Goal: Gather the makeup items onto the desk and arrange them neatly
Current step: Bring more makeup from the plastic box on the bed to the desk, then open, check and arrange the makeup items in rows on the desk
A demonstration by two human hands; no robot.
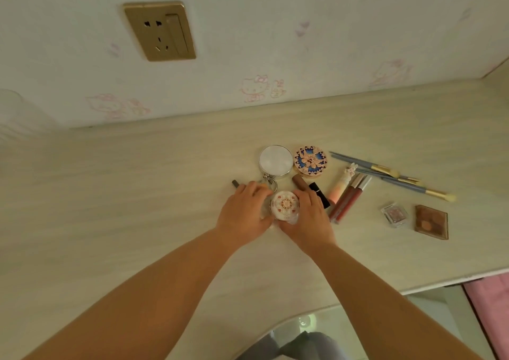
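A small round compact [284, 204] with a red and gold pattern on a white lid sits on the pale desk [137, 194]. My left hand [245, 208] and my right hand [308, 213] hold it from either side, fingers curled round its rim. Just behind lie a round mirror [276, 162] on a key ring and a blue flowered compact [310, 160]. A brown tube [300, 182], a black lipstick [316, 187], a peach bottle [341, 184] and two lip glosses [347, 198] lie to the right. A dark stick [235, 183] pokes out beyond my left fingers.
Several blue-handled brushes [391, 176] lie at the back right. A clear square pot [394, 213] and a brown eyeshadow palette [432, 222] sit further right. A gold wall socket [159, 30] is on the wall behind. The desk's front edge [413, 286] curves at the lower right.
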